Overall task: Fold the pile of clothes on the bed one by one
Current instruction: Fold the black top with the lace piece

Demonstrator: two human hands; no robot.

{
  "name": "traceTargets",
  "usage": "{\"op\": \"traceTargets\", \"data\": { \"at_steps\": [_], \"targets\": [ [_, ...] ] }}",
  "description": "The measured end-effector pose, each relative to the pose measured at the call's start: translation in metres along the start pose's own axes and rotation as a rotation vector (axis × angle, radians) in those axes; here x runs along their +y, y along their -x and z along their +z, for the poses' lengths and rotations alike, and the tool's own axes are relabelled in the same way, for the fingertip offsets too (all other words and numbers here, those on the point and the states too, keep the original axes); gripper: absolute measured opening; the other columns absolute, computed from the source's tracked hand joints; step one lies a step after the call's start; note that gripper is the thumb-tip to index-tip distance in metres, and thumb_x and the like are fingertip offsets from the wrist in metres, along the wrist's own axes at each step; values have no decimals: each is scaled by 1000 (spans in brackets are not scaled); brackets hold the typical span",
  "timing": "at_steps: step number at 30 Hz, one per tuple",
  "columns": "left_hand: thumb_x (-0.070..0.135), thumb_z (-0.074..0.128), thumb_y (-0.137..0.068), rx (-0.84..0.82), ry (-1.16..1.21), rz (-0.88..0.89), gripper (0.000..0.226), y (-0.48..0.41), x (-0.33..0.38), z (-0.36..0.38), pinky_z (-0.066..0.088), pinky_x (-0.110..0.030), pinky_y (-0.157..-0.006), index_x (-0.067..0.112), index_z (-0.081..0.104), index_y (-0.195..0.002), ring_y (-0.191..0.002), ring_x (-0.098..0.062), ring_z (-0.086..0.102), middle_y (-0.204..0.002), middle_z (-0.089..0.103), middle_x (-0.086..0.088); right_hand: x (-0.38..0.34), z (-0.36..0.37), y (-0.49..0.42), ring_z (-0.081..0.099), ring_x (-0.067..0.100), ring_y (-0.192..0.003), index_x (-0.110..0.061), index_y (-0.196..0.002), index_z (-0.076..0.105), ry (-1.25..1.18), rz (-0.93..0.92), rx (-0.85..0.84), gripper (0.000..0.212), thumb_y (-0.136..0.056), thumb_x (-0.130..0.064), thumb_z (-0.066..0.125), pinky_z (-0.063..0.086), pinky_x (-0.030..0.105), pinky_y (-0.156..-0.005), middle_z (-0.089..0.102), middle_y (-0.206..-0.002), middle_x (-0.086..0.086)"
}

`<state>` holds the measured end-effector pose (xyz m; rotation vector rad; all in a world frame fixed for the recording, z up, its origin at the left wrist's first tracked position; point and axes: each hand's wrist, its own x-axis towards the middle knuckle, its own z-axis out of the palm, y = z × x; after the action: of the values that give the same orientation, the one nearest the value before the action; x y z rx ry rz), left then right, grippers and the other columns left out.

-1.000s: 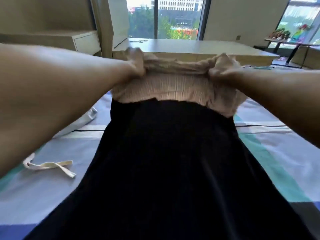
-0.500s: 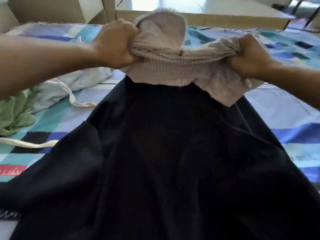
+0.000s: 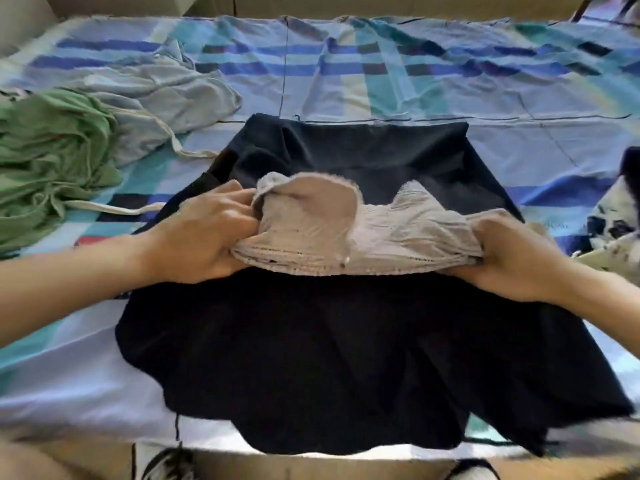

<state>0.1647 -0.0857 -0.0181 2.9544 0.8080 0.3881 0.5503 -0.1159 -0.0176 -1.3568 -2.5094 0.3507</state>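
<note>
Holding: beige bodice (image 3: pixel 346 233) of a dress, one end in each fist, bunched and pulled across between them.
Grip, left hand (image 3: pixel 204 237): fingers curled round the bodice's left end, knuckles up.
Grip, right hand (image 3: pixel 512 258): clamped on the right end, fingertips tucked under the cloth.
Dress position: on the bed, straight in front of me, with the bodice over the black skirt (image 3: pixel 329 358).
Skirt spread: fans out toward me and reaches the near edge of the bed; its far edge lies in a straight line beyond my hands.
Bed sheet (image 3: pixel 381 74): blue, teal and white check, rumpled along the far side.
Left of dress: green garment (image 3: pixel 52 150) in a heap, with a pale grey-blue garment (image 3: pixel 149 98) behind and touching it. A cream strap (image 3: pixel 114 207) runs from the heap toward the skirt.
Right edge: black-and-white printed garment (image 3: pixel 620 216), cut off by the frame.
Below the bed: shoe (image 3: pixel 169 465), partly seen.
</note>
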Motion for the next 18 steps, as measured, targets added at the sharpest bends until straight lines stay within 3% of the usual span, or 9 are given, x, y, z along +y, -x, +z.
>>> {"op": "traceTargets", "data": {
  "at_steps": [3,5,7,9,11,12,15,16,18],
  "targets": [
    [53,62,-91,-269,14,81,37,19,20,0,38,-31,-78,31,44,-67,-90,-18,55,-82,57,9,-2,-8,16,62,8,-80,-23,-83,65,67,113,-525,41,-73,-62,70,44,27,-77,66,-86,-8],
    [68,57,-90,-392,164,-11,40,25,23,-5,44,-34,-82,35,46,-70,-93,-11,53,-87,54,15,2,-22,17,66,11,-85,-25,-95,74,-162,126,-715,41,-78,-62,68,47,33,-86,70,-95,-5],
    [62,48,-96,-308,397,-98,43,26,18,-11,45,-34,-77,27,56,-73,-88,-13,55,-87,55,13,6,-39,10,70,15,-80,-22,-100,78,-464,228,-573,48,-74,-62,73,54,29,-76,75,-91,0],
    [56,41,-100,-72,511,-197,54,18,4,-16,42,-35,-67,14,56,-69,-72,-19,53,-76,54,4,25,-47,-7,72,13,-83,-24,-97,79,-544,350,-229,70,-54,-78,76,53,14,-74,78,-91,-1],
    [55,43,-98,159,428,-399,57,2,-19,-12,41,-39,-66,11,54,-65,-66,-19,51,-69,53,-2,56,-41,-29,67,14,-78,-25,-106,73,-479,469,22,98,-34,-91,71,48,7,-69,76,-88,1],
    [56,47,-95,217,338,-543,54,-7,-37,-5,41,-37,-68,11,57,-67,-67,-17,53,-69,56,-3,75,-36,-41,65,15,-79,-22,-117,68,-468,544,84,106,-36,-90,73,48,11,-71,74,-91,2],
    [55,62,-90,201,191,-989,39,-34,-104,24,46,-35,-85,17,67,-95,-96,-24,64,-98,69,-6,111,-19,-72,62,27,-100,-15,-149,39,-488,823,136,91,-76,-48,81,47,31,-81,63,-122,16],
    [60,63,-88,151,173,-1106,48,-43,-124,33,45,-37,-94,18,65,-110,-111,-28,61,-115,67,-10,122,-14,-81,60,31,-111,-16,-154,31,-471,892,163,94,-79,-43,81,44,33,-84,56,-135,18],
    [73,61,-81,121,175,-1275,79,-62,-154,47,38,-44,-110,19,50,-138,-132,-35,48,-140,54,-16,139,-7,-100,56,32,-123,-20,-157,22,-506,959,229,117,-66,-55,87,47,36,-92,48,-145,17]
  ]
}}
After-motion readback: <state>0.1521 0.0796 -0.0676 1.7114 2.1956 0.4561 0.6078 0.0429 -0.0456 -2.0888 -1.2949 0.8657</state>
